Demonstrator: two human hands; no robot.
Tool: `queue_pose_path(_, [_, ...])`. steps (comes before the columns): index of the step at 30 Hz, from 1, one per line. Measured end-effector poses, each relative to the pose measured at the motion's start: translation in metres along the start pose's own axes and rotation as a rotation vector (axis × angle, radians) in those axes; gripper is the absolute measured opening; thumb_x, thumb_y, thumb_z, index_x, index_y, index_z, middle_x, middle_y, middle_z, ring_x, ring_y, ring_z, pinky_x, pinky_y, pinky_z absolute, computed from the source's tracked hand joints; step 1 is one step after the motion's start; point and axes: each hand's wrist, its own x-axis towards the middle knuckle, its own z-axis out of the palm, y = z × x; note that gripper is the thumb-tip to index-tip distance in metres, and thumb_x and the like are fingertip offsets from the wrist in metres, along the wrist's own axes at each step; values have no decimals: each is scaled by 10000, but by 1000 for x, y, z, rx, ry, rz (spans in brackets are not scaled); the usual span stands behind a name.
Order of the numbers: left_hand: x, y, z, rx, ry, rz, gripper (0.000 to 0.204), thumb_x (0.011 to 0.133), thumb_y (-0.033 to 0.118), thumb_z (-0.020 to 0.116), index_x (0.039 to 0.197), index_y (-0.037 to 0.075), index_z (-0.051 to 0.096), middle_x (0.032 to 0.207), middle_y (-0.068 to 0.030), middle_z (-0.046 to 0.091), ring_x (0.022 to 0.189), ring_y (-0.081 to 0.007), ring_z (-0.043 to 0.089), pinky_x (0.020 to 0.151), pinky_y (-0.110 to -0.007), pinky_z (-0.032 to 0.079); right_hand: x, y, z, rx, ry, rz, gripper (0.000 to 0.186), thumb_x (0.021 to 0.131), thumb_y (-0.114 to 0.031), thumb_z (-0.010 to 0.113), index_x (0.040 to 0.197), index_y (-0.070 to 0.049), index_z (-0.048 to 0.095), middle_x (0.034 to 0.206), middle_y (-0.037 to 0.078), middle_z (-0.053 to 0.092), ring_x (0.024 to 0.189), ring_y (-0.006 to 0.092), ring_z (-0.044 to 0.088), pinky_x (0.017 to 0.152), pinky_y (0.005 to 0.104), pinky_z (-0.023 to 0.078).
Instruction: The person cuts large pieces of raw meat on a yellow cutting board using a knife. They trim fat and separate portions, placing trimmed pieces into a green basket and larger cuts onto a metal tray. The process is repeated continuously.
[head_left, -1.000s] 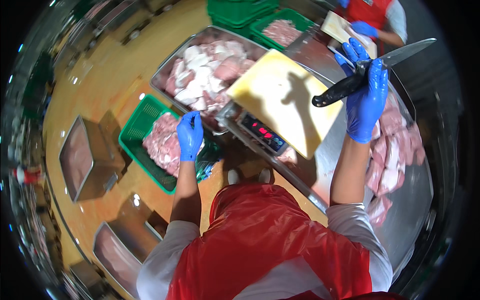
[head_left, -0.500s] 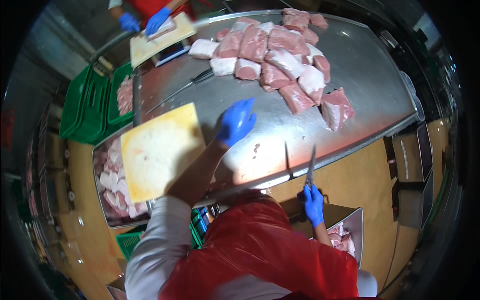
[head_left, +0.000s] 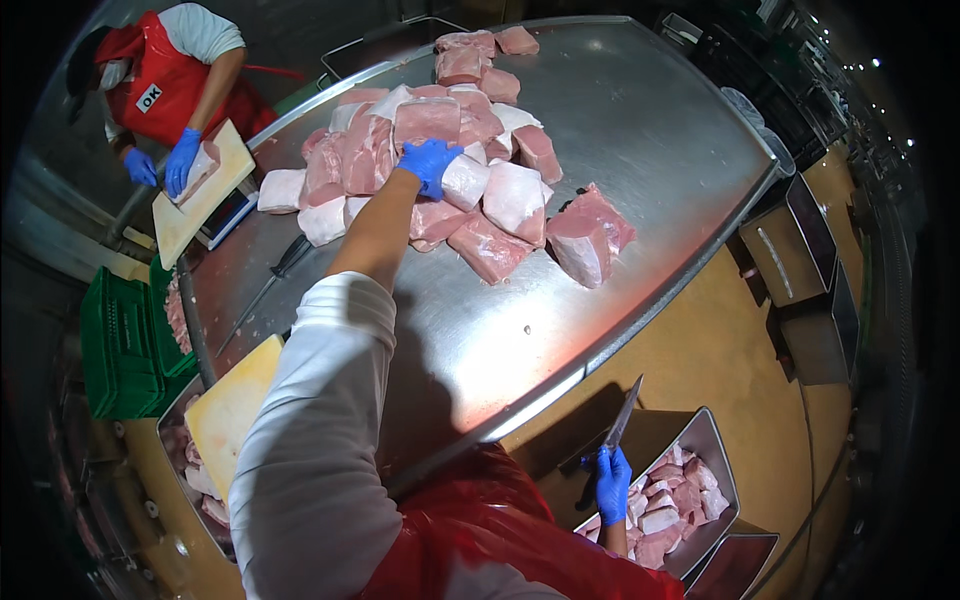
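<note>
My left hand (head_left: 428, 167), in a blue glove, reaches across the steel table and grips the end of a fat-capped piece of pork (head_left: 466, 183) in the pile. More raw pork blocks (head_left: 430, 122) lie around it, pink with white fat. A larger cut (head_left: 583, 243) rests apart at the pile's near right side. Beyond the table's front edge, low at the right, my gloved right hand (head_left: 612, 484) is closed round the handle of a knife (head_left: 624, 413). Its blade points up and away. My fingertips on the pork are partly hidden.
A cutting board (head_left: 232, 405) lies at the table's left corner, near a long steel tool (head_left: 268, 290). A co-worker (head_left: 190, 85) handles meat on another board (head_left: 212, 215). Green crates (head_left: 115, 345) stand left; a metal bin (head_left: 727, 450) of meat chunks stands by my right hand.
My left hand has moved forward from above the table onto a pork piece in the pile. The view has shifted, bringing more of the co-worker into sight. The knife stays in my right hand.
</note>
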Motion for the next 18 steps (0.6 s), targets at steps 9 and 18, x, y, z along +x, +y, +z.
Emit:
queue_pose_path(9, [-94,25,39,-744,239,-390,748,717,360,789,1333,35,516,1133,-247,665,1049,-409,655,914,-488,540,65,-28,33,60,-193,-102,234,1065,-187,519,948,-5,607,795,43,643,713,110,610,663,284,510])
queue_pose_path(18, [-430,54,66,-2240,518,-565,470,816,204,753,1220,2,625,1088,-92,679,978,-187,626,917,-313,504,99,-69,104,-97,-508,-251,226,1068,-227,520,938,-54,582,799,31,627,734,111,611,700,273,504])
